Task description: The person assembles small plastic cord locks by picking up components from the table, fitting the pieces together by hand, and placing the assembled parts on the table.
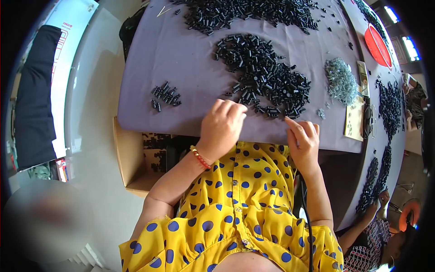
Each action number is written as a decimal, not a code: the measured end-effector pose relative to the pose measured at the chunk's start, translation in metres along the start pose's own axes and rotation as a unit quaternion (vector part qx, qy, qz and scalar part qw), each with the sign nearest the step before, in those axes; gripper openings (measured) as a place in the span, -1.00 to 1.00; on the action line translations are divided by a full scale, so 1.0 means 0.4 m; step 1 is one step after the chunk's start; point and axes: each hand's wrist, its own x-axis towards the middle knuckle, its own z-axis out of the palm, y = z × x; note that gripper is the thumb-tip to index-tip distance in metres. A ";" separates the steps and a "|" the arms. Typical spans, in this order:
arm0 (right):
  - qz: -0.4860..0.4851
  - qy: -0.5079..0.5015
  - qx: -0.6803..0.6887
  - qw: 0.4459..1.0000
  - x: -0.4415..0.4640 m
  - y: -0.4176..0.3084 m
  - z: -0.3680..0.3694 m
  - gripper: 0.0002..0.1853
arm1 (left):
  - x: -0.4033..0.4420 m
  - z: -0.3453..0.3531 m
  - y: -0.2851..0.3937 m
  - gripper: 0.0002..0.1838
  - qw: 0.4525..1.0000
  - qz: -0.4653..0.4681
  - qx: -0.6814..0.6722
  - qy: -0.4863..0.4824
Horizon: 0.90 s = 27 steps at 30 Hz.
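Observation:
A heap of small black cylindrical parts (263,68) lies on the purple-grey cloth in front of me. My left hand (225,119), with a red beaded bracelet on its wrist, is at the heap's near left edge. Its fingers are curled together, and whatever they hold is hidden. My right hand (304,138) is at the near right edge of the heap, index finger stretched toward the parts and thumb apart from it. I see nothing held in it. Left of my left hand, a small group of black parts (166,95) lies apart.
A larger black heap (244,13) spreads at the back. To the right are a pile of clear small pieces (340,80), a yellowish card (354,120) and a red basket (378,46). An open cardboard box (131,158) stands below the table. Another person's hands (378,204) work at the right.

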 end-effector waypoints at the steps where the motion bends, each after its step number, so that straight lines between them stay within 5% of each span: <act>1: -0.011 -0.003 0.006 1.000 0.008 -0.009 0.009 -0.60 | -0.003 0.010 0.014 -0.83 1.000 0.013 -0.020 -0.010; 7: -0.056 -0.081 -0.021 0.995 0.053 -0.027 0.049 -0.56 | 0.007 0.051 0.048 -0.80 0.998 0.036 -0.015 -0.059; 27: -0.040 -0.036 0.015 0.998 0.055 -0.017 0.029 -0.52 | 0.007 0.037 0.069 -0.66 0.998 0.014 0.016 -0.060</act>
